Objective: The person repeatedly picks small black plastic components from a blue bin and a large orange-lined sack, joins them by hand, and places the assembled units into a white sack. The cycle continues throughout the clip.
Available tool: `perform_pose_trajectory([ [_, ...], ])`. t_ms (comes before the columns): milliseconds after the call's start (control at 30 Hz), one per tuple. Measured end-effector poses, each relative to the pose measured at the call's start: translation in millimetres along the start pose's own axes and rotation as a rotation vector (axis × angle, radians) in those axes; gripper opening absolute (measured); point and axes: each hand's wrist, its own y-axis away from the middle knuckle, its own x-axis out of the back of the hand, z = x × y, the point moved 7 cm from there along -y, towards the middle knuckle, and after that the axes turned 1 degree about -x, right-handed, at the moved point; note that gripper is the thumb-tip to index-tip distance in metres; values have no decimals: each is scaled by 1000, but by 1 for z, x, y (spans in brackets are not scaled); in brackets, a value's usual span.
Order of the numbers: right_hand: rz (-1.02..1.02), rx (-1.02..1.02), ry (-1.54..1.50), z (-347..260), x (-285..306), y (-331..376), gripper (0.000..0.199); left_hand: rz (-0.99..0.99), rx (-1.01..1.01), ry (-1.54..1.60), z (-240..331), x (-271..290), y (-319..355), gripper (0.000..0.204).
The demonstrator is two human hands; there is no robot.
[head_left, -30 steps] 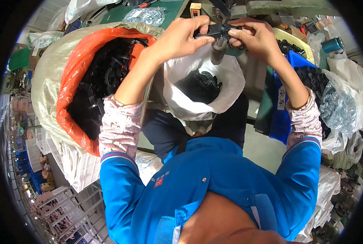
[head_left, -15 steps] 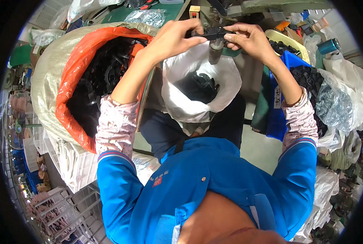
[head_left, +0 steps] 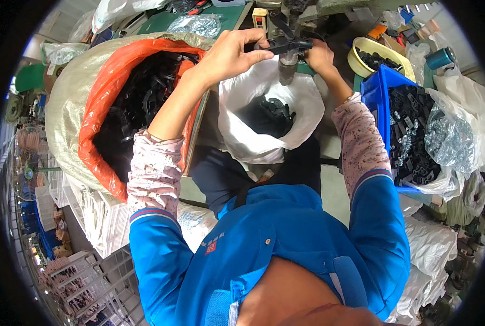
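So, both hands are up at the press: the left hand (head_left: 232, 53) has its fingers pinched tight on the near end of a slim black plastic part (head_left: 279, 46), and the right hand (head_left: 319, 55) is closed around the other end, holding it level right over the grey metal post (head_left: 287, 66) of the bench machine. The part sits on top of that post, just under the machine head, so it looks seated but I can't tell whether it has been pressed. Directly below the grip hangs a white bag (head_left: 237, 117) with a modest heap of black pieces in the bottom, which I'd read as the finished ones, and it's far from full. To the left, the big orange-lined sack (head_left: 98, 100) is still loaded with black parts, so plenty of work looks left. On the right, the blue bin (head_left: 377, 98) holds small black pieces and a clear bag of shiny screws (head_left: 450, 142), with a yellow bowl (head_left: 362, 50) of more black bits behind it. Compared with a second ago, the hands have drifted right and slightly apart, and the left arm now stretches further across the white bag, while the part stays at the post.
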Motion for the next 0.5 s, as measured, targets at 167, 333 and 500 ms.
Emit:
perform_pose_trajectory([
  [167, 135, 57, 65, 3, -12, -2, 33, 80, -7, -37, 1, 3, 7, 22],
  [333, 426, 248, -144, 47, -7, -8, 33, 487, -407, -96, 23, -38, 41, 15],
  [500, 318, -9, -189, 17, 1, -3, 21, 260, -84, -351, -14, -109, 102, 52],
])
